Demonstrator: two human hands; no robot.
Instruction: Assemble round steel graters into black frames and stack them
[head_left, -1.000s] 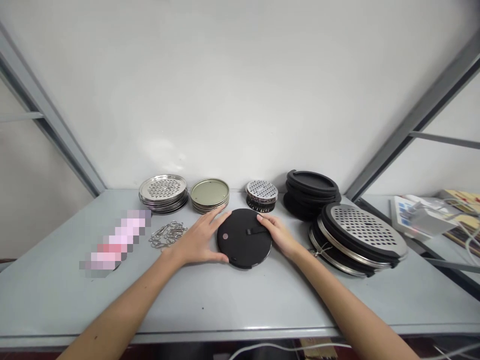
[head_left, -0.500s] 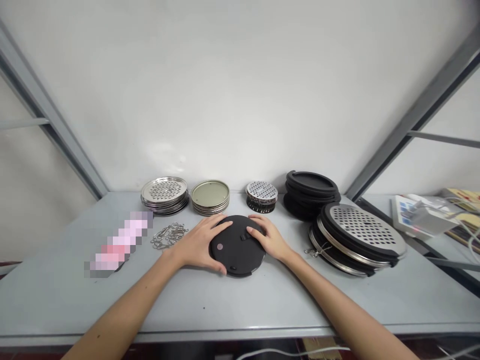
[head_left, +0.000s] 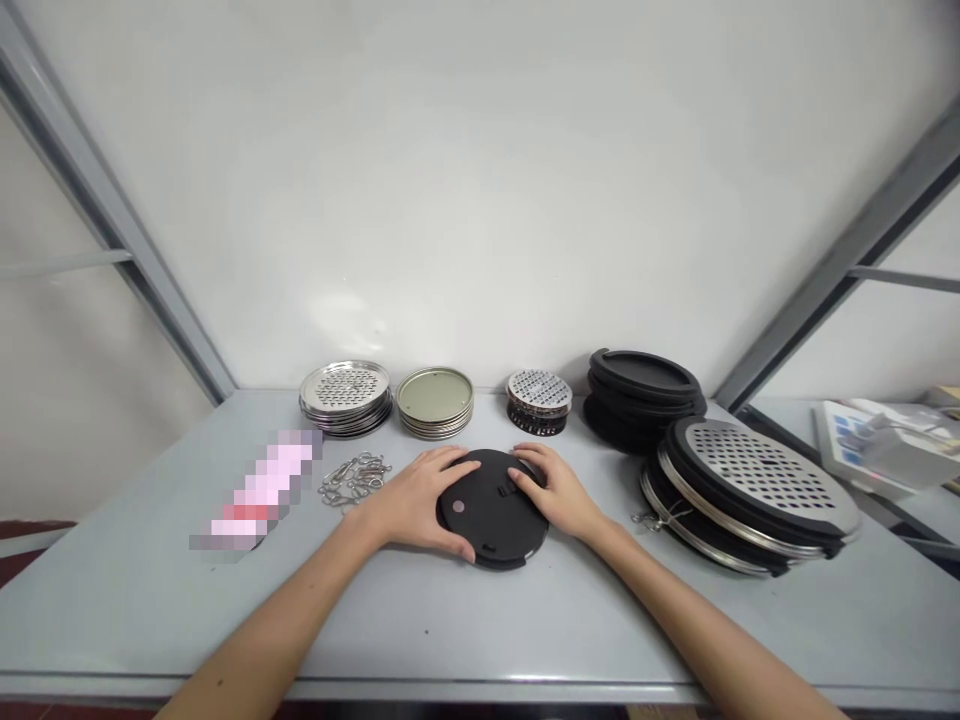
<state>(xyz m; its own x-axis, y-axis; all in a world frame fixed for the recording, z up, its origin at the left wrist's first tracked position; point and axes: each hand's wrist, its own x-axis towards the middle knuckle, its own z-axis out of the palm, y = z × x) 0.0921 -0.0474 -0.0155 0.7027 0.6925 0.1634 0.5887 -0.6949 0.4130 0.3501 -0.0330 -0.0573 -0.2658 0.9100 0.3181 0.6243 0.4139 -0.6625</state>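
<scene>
A flat black round disc (head_left: 491, 515) lies on the grey table between my hands, with a small pinkish dot and small slots on its face. My left hand (head_left: 427, 505) grips its left edge, thumb at the near rim and fingers along the far side. Around the upper right rim curls my right hand (head_left: 553, 490), its thumb resting on top beside a small raised tab. Some of the right fingertips are hidden behind the rim. Left of my left hand is a pile of metal wire hooks (head_left: 356, 480).
Along the wall stand perforated silver discs (head_left: 345, 388), greenish-gold discs (head_left: 435, 395), small perforated discs (head_left: 538, 390) and black rings (head_left: 637, 375). Assembled black-rimmed perforated discs (head_left: 757, 470) are stacked at right. A blurred pink item (head_left: 262, 490) lies left; a white power strip (head_left: 862, 450) sits far right.
The whole view has shifted, so everything appears further right and slightly lower. Both hands keep their hold on the black disc, which shows little movement on the table.
</scene>
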